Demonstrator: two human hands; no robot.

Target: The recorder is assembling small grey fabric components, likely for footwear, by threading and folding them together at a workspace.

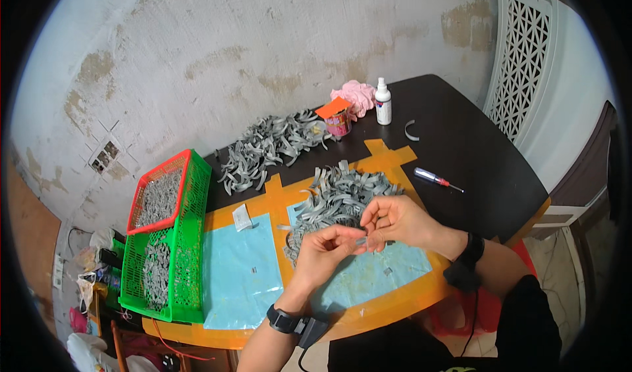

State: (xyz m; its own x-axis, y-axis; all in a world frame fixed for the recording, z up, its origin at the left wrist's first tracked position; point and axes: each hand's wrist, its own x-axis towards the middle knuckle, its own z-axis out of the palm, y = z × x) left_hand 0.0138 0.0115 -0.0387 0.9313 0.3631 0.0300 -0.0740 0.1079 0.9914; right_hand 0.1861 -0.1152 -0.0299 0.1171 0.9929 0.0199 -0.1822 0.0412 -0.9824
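My left hand [324,252] and my right hand [397,222] meet over the near right part of the table, fingertips almost touching. Both are closed in a pinch. Something small and greyish shows between the fingertips, too small to name. Just behind them lies a heap of curved grey strips [336,191], partly hidden by my hands. Under my hands is a light blue sheet [395,273], edged with orange-brown tape [368,314]. A tiny dark piece [388,271] rests on that sheet.
A larger strip heap [273,142] lies against the wall. At left, a red basket [155,227] sits on a green basket [178,286]; both hold small grey pieces. A white bottle [383,105], pink cloth [357,97], can [338,123] and screwdriver [438,178] stand or lie farther back.
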